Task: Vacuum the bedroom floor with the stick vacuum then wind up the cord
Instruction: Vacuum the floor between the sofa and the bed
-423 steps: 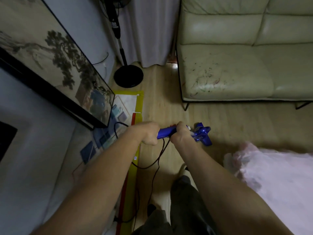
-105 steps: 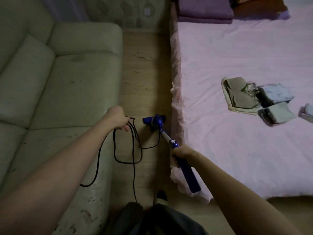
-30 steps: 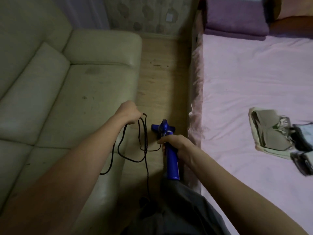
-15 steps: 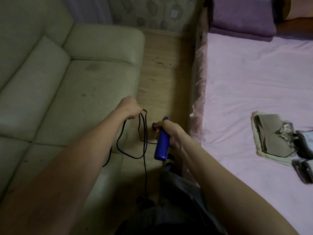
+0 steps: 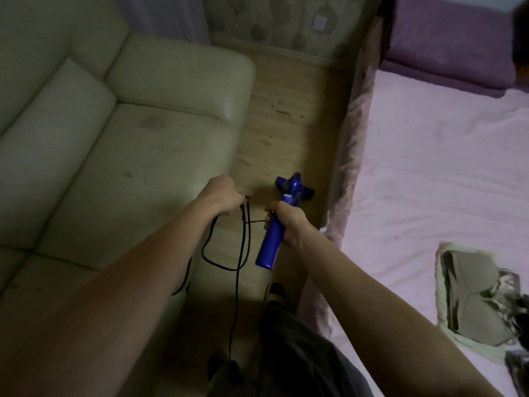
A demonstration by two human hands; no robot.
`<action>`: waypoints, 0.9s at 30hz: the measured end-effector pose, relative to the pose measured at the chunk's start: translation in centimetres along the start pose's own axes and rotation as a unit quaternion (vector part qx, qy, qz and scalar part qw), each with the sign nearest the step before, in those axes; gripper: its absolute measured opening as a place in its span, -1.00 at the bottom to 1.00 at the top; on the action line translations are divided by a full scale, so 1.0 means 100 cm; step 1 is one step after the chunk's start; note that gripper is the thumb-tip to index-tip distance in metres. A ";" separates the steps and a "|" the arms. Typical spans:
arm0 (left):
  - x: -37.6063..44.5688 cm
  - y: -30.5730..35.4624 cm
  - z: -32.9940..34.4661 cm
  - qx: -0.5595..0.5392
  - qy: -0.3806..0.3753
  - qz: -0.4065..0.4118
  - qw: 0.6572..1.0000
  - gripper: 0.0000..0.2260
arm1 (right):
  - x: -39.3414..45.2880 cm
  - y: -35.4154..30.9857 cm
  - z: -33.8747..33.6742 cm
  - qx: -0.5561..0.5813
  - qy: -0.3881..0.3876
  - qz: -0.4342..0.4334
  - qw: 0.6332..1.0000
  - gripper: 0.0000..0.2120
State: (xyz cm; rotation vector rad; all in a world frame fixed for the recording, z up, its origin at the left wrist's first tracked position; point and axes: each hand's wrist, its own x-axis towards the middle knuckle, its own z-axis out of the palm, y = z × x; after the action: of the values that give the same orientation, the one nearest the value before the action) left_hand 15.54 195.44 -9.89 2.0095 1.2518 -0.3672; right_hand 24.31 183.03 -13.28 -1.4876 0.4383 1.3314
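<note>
Gripping the blue stick vacuum [image 5: 272, 233], right hand [image 5: 287, 222] works beside left hand [image 5: 221, 196], at 9 o'clock, clutching looped cord [image 5: 243, 239].

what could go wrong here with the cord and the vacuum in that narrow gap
The black cord hangs in loose loops from the left hand and trails down by the foot, so it might snag or trip the person. The right hand steers the blue vacuum between sofa and bed; its head could knock the bed's edge.
</note>
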 end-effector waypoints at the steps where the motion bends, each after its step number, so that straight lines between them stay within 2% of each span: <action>1: 0.005 0.003 -0.001 -0.003 0.000 -0.004 1.000 -0.76 | 0.009 -0.009 -0.005 -0.009 0.004 -0.002 1.000 -0.63; 10: 0.029 0.020 -0.005 0.012 0.005 -0.040 0.999 -0.79 | 0.069 -0.067 -0.040 -0.116 0.091 -0.026 0.989 -0.73; 18: 0.021 0.002 -0.007 -0.025 0.004 -0.047 0.999 -0.76 | 0.072 -0.062 -0.070 -0.251 0.120 -0.044 0.959 -0.70; 21: 0.011 -0.008 -0.011 -0.037 0.008 -0.046 0.998 -0.77 | 0.063 -0.055 -0.055 -0.250 0.119 -0.058 0.959 -0.70; 27: -0.025 -0.043 -0.018 -0.040 0.021 -0.034 0.998 -0.77 | 0.012 -0.010 -0.010 -0.200 0.064 -0.048 0.977 -0.63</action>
State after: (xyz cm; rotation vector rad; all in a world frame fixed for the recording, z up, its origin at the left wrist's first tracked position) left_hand 10.35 196.20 -9.08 1.9202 1.3428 -0.3043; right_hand 26.01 183.05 -14.07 -1.9097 0.1793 1.3022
